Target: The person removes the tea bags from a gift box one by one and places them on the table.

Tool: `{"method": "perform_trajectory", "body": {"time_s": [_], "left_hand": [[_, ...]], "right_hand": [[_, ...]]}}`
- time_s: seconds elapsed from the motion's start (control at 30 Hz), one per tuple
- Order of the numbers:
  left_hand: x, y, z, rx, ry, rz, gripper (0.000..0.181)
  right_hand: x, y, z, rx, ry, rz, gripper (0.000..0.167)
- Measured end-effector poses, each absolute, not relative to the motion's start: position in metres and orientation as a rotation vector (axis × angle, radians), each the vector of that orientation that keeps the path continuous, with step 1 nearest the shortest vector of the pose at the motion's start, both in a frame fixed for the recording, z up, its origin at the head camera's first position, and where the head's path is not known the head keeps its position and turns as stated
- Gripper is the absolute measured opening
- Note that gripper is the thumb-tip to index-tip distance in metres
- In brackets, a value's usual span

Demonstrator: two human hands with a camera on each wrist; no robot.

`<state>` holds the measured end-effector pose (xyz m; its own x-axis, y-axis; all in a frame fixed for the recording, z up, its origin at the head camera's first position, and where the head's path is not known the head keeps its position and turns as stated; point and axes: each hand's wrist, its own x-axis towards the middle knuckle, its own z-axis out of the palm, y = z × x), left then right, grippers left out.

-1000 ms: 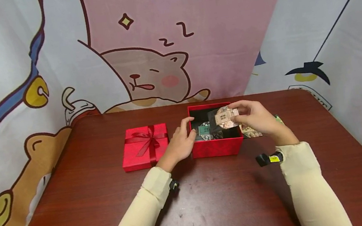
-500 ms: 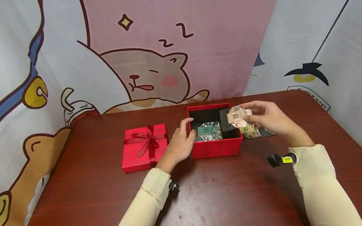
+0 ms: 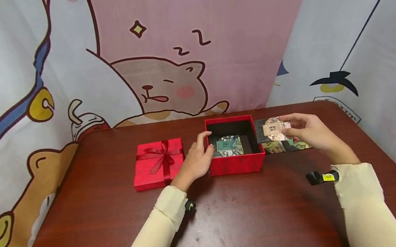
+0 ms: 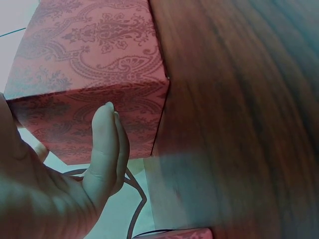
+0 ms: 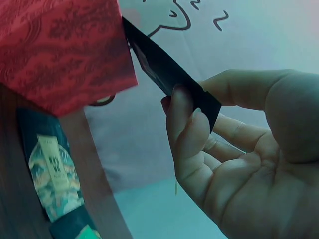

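My left hand (image 3: 197, 157) holds the left wall of an open-topped red patterned gift box (image 3: 237, 165), fingertips at its rim. In the left wrist view, several fingers (image 4: 105, 149) lie against the box's outer side. Inside the box rests a flat packet (image 3: 229, 146) with a green label. Just right of the box, my right hand (image 3: 310, 129) pinches the right end of a flat black packet (image 3: 269, 129) with a beige floral label. The right wrist view shows this packet (image 5: 172, 72) edge-on between thumb and fingers, tilted and raised off the table.
Below the held packet, a yellow-labelled packet (image 3: 273, 147) and a green-labelled packet (image 3: 297, 144) lie on the brown table (image 3: 213, 231). Left of the box sits its red lid (image 3: 152, 178) with a ribbon bow. A printed cloth (image 3: 241, 50) hangs behind.
My right hand has carried the beige-labelled packet rightward from above the box to beyond its right wall. More of the box's dark inside shows. The left hand has stayed at the box.
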<state>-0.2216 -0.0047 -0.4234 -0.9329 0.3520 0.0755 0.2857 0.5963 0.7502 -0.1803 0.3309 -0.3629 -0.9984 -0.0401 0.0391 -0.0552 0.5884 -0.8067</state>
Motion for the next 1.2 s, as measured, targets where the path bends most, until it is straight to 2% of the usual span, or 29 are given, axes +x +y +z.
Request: {"method": "perform_trajectory", "body": {"time_s": [0.6,1.2], "left_hand": [[-0.222,-0.005,-0.422,0.548,2.725,1.27,0.046],[-0.222,-0.005,-0.424,0.549,2.74,1.262,0.047]], "right_hand": [[-0.168,0.374,-0.366,-0.04,-2.742,1.506,0.053],[-0.169,0.412,-0.386,-0.142,-2.682,1.576,0.047]]}}
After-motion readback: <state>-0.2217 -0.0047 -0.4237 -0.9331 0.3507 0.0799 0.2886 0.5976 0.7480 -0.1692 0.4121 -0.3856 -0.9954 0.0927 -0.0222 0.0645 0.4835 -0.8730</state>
